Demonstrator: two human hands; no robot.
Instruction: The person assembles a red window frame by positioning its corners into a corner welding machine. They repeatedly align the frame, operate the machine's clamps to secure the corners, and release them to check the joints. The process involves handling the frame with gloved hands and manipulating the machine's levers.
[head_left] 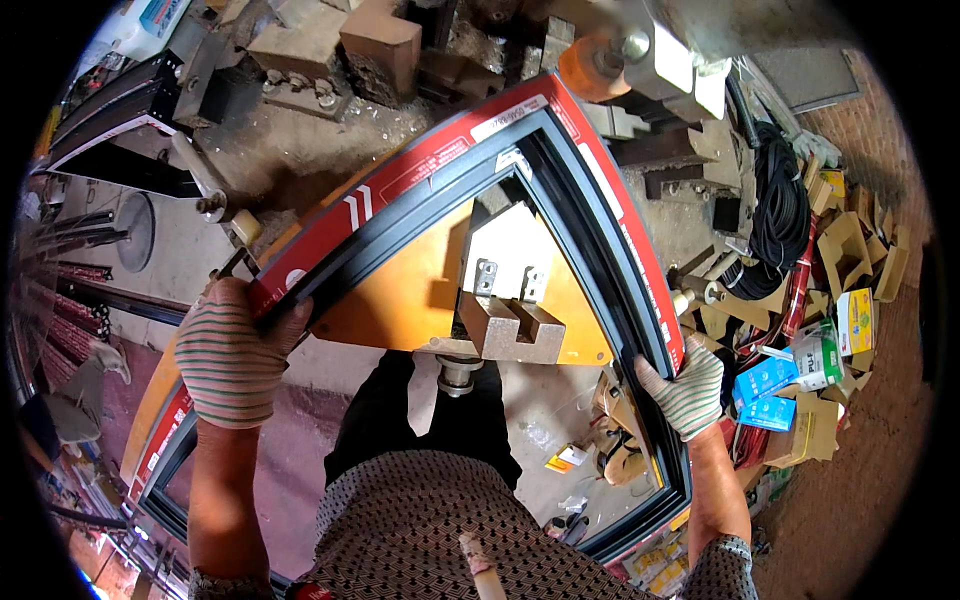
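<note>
Cigarette-like stick (484, 578) at the lower edge, pale, nearest the lens; behind it a dotted shirt (420, 520) and dark trousers (375, 415).

Frame (620, 250): dark, red-filmed on its outer faces, held before the person with one corner pointing away. Its near side is partly covered by the shirt.

Left hand (232, 355), in a striped glove, closed round the frame's left side; thumb laid over the inner edge, fingertips hidden. Right hand (688, 390), gloved alike, closed round the right side, thumb on the dark inner face, other fingers toward the outer edge. Both grips snug on the frame, nothing else in either.

Through the opening: orange plate (390, 285), with a slotted metal block (515, 330) toward its near edge. Round metal foot (458, 375) just below the plate, close to the trousers.

Beyond the far corner: orange cylinder (588, 72) and heavy metal blocks (380, 42).

Right: black coil (780, 215), then a heap of cartons (845, 250); near these, blue boxes (765, 378) beside a green-and-white tub (818, 358). Far left: dark profiles (115, 115), stacked
</note>
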